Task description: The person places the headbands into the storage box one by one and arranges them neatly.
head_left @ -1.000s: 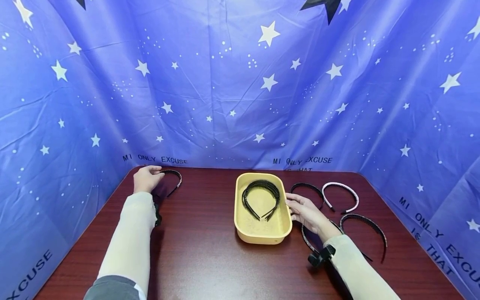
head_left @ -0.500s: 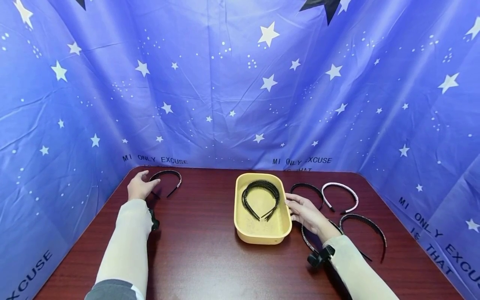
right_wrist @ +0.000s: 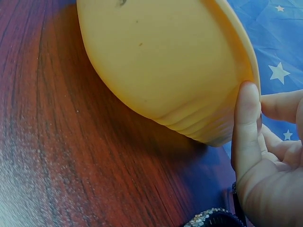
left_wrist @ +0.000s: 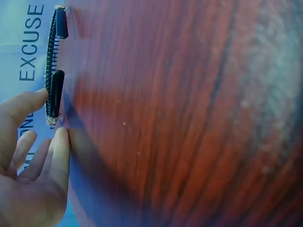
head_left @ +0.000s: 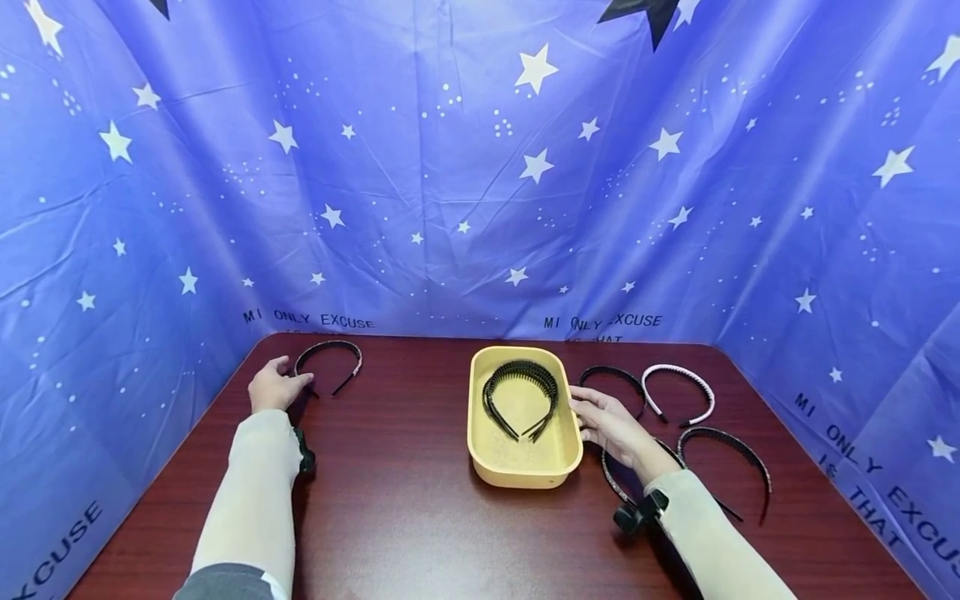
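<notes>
At the table's back left lies a dark headband with a glittery outer face. My left hand is at its left end, thumb and fingers spread. In the left wrist view, a digit tip overlaps the edge of the headband, and the other fingers lie below it. A yellow tub stands at the middle, holding black toothed headbands nested together. My right hand rests against the tub's right side; in the right wrist view, the thumb lies extended along the outer wall.
Right of the tub lie a black headband, a pink-and-white headband and a dark headband. Another glittery headband is partly hidden under my right forearm. A blue star-print curtain encloses the brown table.
My left hand has drawn back toward me and to the left; its fingers have spread away from the headband's top, uncovering its left side. The right hand and tub have stayed put.
</notes>
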Demonstrator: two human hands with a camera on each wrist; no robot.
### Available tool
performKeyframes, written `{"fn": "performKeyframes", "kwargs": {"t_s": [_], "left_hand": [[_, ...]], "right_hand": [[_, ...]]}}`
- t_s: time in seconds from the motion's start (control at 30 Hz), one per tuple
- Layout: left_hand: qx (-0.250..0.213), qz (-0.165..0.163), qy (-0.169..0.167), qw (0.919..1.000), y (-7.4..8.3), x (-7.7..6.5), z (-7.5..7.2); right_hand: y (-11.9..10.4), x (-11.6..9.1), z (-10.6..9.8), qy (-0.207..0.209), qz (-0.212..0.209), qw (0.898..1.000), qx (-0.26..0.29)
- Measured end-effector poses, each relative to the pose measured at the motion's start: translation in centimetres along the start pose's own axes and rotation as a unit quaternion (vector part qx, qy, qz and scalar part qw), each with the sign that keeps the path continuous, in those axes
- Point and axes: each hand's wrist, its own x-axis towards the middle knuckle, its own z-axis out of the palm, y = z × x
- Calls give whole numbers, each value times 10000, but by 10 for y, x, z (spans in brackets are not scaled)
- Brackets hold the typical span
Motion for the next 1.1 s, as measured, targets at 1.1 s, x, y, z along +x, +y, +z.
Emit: {"fn": "performKeyframes", "kwargs": {"t_s": [1.1], "left_hand": [[-307, -1018, -716, 9918, 3, 4, 3]], "right_hand": [[-2, -1, -1, -43, -4, 10000, -61]]}}
